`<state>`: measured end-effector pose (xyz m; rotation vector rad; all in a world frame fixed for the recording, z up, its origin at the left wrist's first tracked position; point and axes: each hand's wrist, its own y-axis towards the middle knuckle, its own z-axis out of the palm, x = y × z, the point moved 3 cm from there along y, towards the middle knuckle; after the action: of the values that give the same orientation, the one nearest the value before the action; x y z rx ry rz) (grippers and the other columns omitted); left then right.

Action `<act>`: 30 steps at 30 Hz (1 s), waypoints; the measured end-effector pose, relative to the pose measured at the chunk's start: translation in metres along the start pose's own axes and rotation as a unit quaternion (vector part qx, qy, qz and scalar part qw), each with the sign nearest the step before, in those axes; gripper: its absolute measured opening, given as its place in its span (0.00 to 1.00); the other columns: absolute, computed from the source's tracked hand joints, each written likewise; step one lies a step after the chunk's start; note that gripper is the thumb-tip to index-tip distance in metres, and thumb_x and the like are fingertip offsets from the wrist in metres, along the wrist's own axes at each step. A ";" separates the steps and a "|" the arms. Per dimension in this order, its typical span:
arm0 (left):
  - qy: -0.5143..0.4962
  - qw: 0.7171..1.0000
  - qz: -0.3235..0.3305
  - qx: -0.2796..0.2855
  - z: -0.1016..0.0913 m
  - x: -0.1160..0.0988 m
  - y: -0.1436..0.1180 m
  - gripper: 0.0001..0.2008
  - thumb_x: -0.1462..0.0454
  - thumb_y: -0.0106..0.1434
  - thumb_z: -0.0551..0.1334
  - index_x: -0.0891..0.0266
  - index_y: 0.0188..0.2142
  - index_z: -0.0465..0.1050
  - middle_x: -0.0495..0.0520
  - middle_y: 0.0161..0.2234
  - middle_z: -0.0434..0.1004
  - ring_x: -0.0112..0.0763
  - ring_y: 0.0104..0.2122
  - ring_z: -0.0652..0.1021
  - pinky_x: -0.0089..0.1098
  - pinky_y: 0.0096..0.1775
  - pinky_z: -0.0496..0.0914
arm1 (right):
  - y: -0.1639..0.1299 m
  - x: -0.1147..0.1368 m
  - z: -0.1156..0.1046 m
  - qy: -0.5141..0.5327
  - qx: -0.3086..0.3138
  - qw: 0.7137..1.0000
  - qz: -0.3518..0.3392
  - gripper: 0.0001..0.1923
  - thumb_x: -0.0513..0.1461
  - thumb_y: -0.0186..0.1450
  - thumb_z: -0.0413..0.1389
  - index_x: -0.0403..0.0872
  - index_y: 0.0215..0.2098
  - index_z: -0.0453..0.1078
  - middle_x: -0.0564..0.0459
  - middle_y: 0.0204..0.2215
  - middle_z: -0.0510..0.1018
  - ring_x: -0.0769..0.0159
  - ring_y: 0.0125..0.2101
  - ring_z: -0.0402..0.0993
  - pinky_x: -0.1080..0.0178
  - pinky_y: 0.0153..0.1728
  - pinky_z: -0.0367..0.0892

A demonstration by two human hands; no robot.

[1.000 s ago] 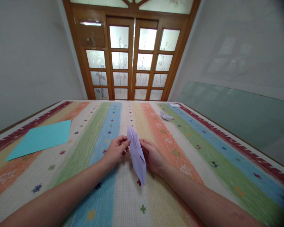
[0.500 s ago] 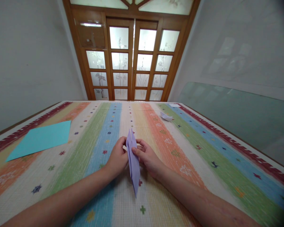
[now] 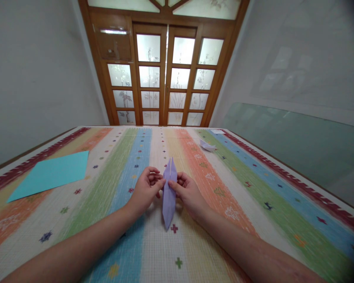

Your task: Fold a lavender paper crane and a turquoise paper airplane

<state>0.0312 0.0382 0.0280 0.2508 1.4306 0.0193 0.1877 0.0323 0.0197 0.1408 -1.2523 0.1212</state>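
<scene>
A purple sheet of origami paper, folded into a long narrow diamond, stands between my hands above the tablecloth. Its top end is split into two thin points, and its broad face is turned toward me. My right hand grips the right edge, thumb on the front and fingers behind. At the left edge, my left hand pinches the paper with the thumb tip; its fingers are curled and partly hidden.
On the left lies a flat turquoise sheet of paper. A small folded pale purple paper piece rests farther back on the right, with a white slip near the far edge. The striped tablecloth covers the table.
The folded paper has turned to show its flat front face, where its layered edge showed before. My left thumb has come round to the front at the left edge.
</scene>
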 end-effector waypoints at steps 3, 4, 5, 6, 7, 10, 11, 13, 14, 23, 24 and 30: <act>0.005 1.000 0.007 0.002 0.001 -0.002 -0.002 0.18 0.57 0.59 0.68 0.59 0.40 0.61 0.48 0.32 0.73 0.28 0.26 0.76 0.25 0.23 0.70 | -0.001 -0.003 0.002 0.013 0.017 1.000 0.018 0.21 0.48 0.56 0.69 0.47 0.40 0.70 0.51 0.34 0.80 0.65 0.31 0.77 0.63 0.32 0.70; 0.009 1.000 0.013 0.004 0.001 -0.003 -0.003 0.17 0.57 0.59 0.68 0.59 0.39 0.61 0.48 0.31 0.73 0.28 0.26 0.76 0.26 0.23 0.71 | -0.002 -0.004 0.003 0.020 0.028 0.999 0.030 0.22 0.48 0.56 0.69 0.47 0.42 0.71 0.50 0.36 0.81 0.63 0.32 0.78 0.61 0.34 0.71; 0.015 1.000 0.018 0.006 0.002 -0.003 -0.003 0.16 0.58 0.60 0.68 0.59 0.38 0.61 0.48 0.31 0.73 0.27 0.26 0.76 0.26 0.24 0.71 | -0.002 -0.005 0.004 0.027 0.039 0.998 0.041 0.23 0.48 0.57 0.69 0.47 0.44 0.71 0.49 0.37 0.81 0.62 0.33 0.79 0.60 0.35 0.72; 0.025 0.999 0.022 0.005 0.002 -0.003 -0.004 0.16 0.58 0.60 0.68 0.60 0.38 0.62 0.48 0.31 0.73 0.27 0.27 0.76 0.25 0.24 0.71 | -0.003 -0.006 0.005 0.030 0.048 0.997 0.050 0.23 0.48 0.57 0.69 0.47 0.45 0.72 0.48 0.37 0.82 0.61 0.34 0.79 0.59 0.36 0.72; 0.036 0.999 0.026 0.004 0.001 -0.003 -0.004 0.15 0.58 0.60 0.67 0.60 0.38 0.62 0.48 0.32 0.73 0.28 0.27 0.76 0.25 0.24 0.71 | -0.003 -0.007 0.005 0.028 0.054 0.996 0.058 0.23 0.48 0.57 0.69 0.46 0.46 0.73 0.47 0.37 0.82 0.61 0.33 0.79 0.59 0.36 0.71; 0.059 0.998 0.031 0.001 -0.001 -0.001 -0.003 0.15 0.58 0.60 0.68 0.60 0.42 0.65 0.50 0.33 0.73 0.30 0.31 0.76 0.24 0.23 0.70 | -0.002 -0.009 0.003 0.010 0.058 0.996 0.073 0.22 0.47 0.57 0.69 0.45 0.45 0.76 0.48 0.34 0.82 0.65 0.29 0.78 0.63 0.32 0.69; 0.059 0.998 0.033 0.002 -0.002 -0.001 -0.002 0.16 0.58 0.60 0.67 0.60 0.44 0.66 0.50 0.33 0.74 0.31 0.32 0.76 0.24 0.23 0.70 | -0.002 -0.009 0.003 0.002 0.060 0.995 0.077 0.21 0.47 0.57 0.69 0.45 0.44 0.76 0.49 0.33 0.82 0.66 0.28 0.77 0.64 0.30 0.67; 0.054 0.998 0.033 0.004 -0.004 -0.002 0.000 0.16 0.58 0.61 0.67 0.61 0.45 0.69 0.52 0.35 0.74 0.32 0.33 0.76 0.24 0.24 0.70 | -0.002 -0.009 0.002 -0.014 0.063 0.994 0.082 0.20 0.47 0.56 0.70 0.45 0.42 0.76 0.51 0.30 0.81 0.68 0.25 0.74 0.66 0.27 0.65; 0.053 0.998 0.032 0.004 -0.005 -0.002 0.001 0.15 0.57 0.61 0.66 0.61 0.44 0.71 0.53 0.35 0.75 0.31 0.32 0.76 0.25 0.24 0.70 | -0.002 -0.008 0.002 -0.024 0.066 0.994 0.084 0.20 0.47 0.55 0.70 0.45 0.40 0.76 0.52 0.29 0.81 0.68 0.24 0.73 0.66 0.26 0.63; 0.054 0.999 0.006 0.000 -0.009 -0.010 0.009 0.13 0.55 0.57 0.69 0.64 0.32 0.75 0.51 0.28 0.74 0.28 0.26 0.73 0.25 0.23 0.69 | -0.009 -0.004 0.010 -0.068 0.092 0.991 0.063 0.16 0.46 0.53 0.70 0.45 0.33 0.75 0.55 0.26 0.76 0.70 0.24 0.67 0.67 0.26 0.57; 0.052 0.999 0.001 -0.001 -0.009 -0.011 0.009 0.13 0.55 0.57 0.69 0.64 0.31 0.75 0.50 0.27 0.73 0.27 0.25 0.73 0.25 0.23 0.69 | -0.009 -0.003 0.011 -0.076 0.093 0.991 0.055 0.16 0.46 0.54 0.69 0.45 0.33 0.75 0.56 0.26 0.75 0.70 0.24 0.67 0.67 0.26 0.57; 0.033 0.999 -0.013 -0.004 -0.007 -0.011 0.008 0.13 0.56 0.55 0.70 0.64 0.31 0.73 0.49 0.26 0.73 0.24 0.22 0.71 0.25 0.22 0.66 | -0.008 -0.001 0.010 -0.121 0.087 0.989 0.019 0.18 0.52 0.60 0.64 0.45 0.33 0.76 0.56 0.24 0.72 0.70 0.23 0.62 0.66 0.25 0.55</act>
<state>0.0235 0.0453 0.0390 0.2259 1.4989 0.0123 0.1799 0.0226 0.0216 0.2892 -1.4861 0.2535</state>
